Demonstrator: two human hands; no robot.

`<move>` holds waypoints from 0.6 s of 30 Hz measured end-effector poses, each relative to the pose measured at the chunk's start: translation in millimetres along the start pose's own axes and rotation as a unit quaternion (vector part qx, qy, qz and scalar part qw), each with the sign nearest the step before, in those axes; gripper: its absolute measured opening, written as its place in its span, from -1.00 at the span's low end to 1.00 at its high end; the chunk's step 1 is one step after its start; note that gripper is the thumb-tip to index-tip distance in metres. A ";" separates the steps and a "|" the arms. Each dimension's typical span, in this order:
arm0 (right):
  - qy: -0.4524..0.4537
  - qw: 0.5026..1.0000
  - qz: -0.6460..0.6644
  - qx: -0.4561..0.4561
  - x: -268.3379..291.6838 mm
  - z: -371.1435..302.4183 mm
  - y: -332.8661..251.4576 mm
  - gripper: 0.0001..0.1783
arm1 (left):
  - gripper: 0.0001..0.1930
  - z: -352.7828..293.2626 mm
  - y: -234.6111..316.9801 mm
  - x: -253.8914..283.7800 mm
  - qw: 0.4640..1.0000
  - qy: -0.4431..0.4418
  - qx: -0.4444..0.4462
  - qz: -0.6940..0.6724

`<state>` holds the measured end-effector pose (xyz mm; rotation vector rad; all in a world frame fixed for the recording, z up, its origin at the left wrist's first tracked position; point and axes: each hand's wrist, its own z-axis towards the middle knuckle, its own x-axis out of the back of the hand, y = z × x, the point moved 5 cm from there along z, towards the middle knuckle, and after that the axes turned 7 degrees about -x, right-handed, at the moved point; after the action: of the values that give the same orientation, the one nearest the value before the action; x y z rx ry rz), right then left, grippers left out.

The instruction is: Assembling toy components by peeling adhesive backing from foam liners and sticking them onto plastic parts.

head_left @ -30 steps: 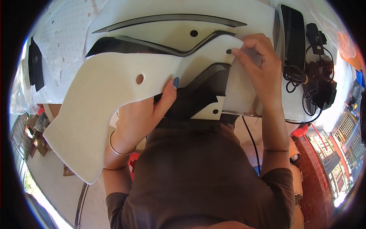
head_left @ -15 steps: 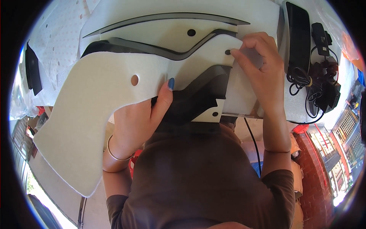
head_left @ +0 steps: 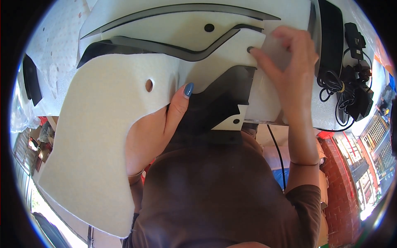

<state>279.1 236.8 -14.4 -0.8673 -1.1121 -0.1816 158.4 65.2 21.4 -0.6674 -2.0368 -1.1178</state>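
Nearest, at left, the near edge of the white work surface [head_left: 316, 113] is overhung by the broad end of a cream felt sheet [head_left: 89, 136] (a round hole is cut through it). Its curved inner edge is held by the left hand [head_left: 155, 124], the thumb laid on top; how the other fingers are set cannot be told, as they are hidden underneath. A black piece [head_left: 223, 93] is partly covered by the sheet. At the narrow right end, a dark round spot [head_left: 250, 49] is touched by the thumb of the right hand [head_left: 295, 66], whose blurred fingers are curled and spread from it. Farthest, a curved dark strip [head_left: 186, 8] is seen
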 end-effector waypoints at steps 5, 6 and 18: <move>-0.028 0.999 -0.016 -0.008 0.3 4.0 8.3 -0.71 | -0.72 1.9 -0.6 -2.9 0.991 0.106 -0.071 0.045; -0.026 0.999 -0.030 0.013 -0.8 3.9 9.4 -0.73 | -0.72 3.6 0.2 -5.8 0.991 0.104 -0.076 0.042; -0.044 0.989 0.123 0.073 14.4 9.2 -13.5 -0.88 | -0.71 -10.4 2.4 -3.8 0.985 0.115 -0.017 0.129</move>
<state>272.1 238.2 6.1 -0.8791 -1.0762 0.1433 165.9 56.9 23.5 -0.7572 -1.6866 -1.0271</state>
